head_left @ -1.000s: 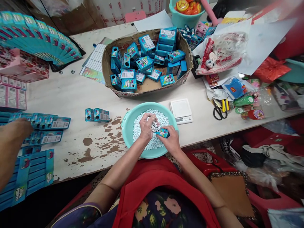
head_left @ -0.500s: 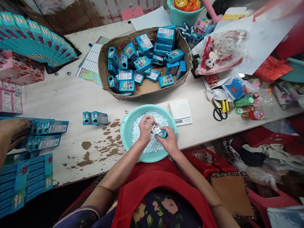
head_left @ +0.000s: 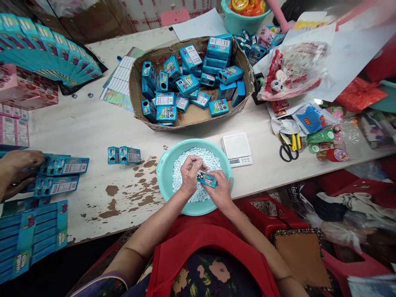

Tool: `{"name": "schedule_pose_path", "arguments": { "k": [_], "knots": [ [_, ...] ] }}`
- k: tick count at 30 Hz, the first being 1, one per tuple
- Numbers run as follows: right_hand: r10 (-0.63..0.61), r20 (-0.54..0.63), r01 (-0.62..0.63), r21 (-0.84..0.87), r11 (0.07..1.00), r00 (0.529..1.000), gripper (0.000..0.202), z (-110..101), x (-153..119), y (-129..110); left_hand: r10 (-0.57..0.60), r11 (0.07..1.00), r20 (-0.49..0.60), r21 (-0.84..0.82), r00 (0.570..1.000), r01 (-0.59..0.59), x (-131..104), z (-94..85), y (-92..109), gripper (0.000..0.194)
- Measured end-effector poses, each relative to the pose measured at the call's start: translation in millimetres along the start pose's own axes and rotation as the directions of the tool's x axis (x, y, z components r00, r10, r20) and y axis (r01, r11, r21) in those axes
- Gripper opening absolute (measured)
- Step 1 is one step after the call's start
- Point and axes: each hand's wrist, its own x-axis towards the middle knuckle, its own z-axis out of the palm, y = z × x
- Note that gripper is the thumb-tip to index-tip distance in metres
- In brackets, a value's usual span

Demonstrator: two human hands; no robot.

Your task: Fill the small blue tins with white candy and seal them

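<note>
My right hand (head_left: 220, 189) grips a small blue candy box (head_left: 208, 180), its printed face up and its end with a dark round hole pointing left. At that end is my left hand (head_left: 189, 175), curled closed with a few white bits showing by the fingertips; the palm is hidden. Both hands hover over a turquoise basin (head_left: 162, 175) holding many small white candies (head_left: 197, 194). Beyond it, a cut-down cardboard box (head_left: 188, 123) holds many similar blue boxes, some upright, others lying down.
A white digital scale (head_left: 236, 146) sits right of the basin. Two blue boxes (head_left: 130, 155) stand to the left. At the far left, another person's hand (head_left: 21, 169) touches rows of blue boxes (head_left: 62, 185). Scissors (head_left: 288, 152) and a yellow cutter (head_left: 296, 142) lie right.
My left hand has turned and closed against the box's holed end; the white candies seen in its palm are now mostly hidden. The box has tilted, showing more of its printed face.
</note>
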Motion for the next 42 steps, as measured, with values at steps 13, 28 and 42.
{"name": "schedule_pose_path", "arguments": {
  "k": [13,28,42],
  "knots": [
    [-0.003,-0.073,0.011,0.114,0.993,0.997,0.035,-17,-40,18,-0.015,0.221,0.574,0.8,0.819,-0.557,57,-24.3,-86,0.045],
    [0.074,-0.179,-0.071,0.024,0.997,0.981,0.031,-8,-26,21,-0.284,0.528,0.185,0.85,0.941,-0.008,22,-78.2,-49,0.016],
    [-0.055,0.022,0.056,-0.072,0.996,0.998,0.029,-4,-13,-9,-0.129,0.983,-0.046,-0.14,0.991,0.121,-3,-14.8,8,0.023]
  ]
}}
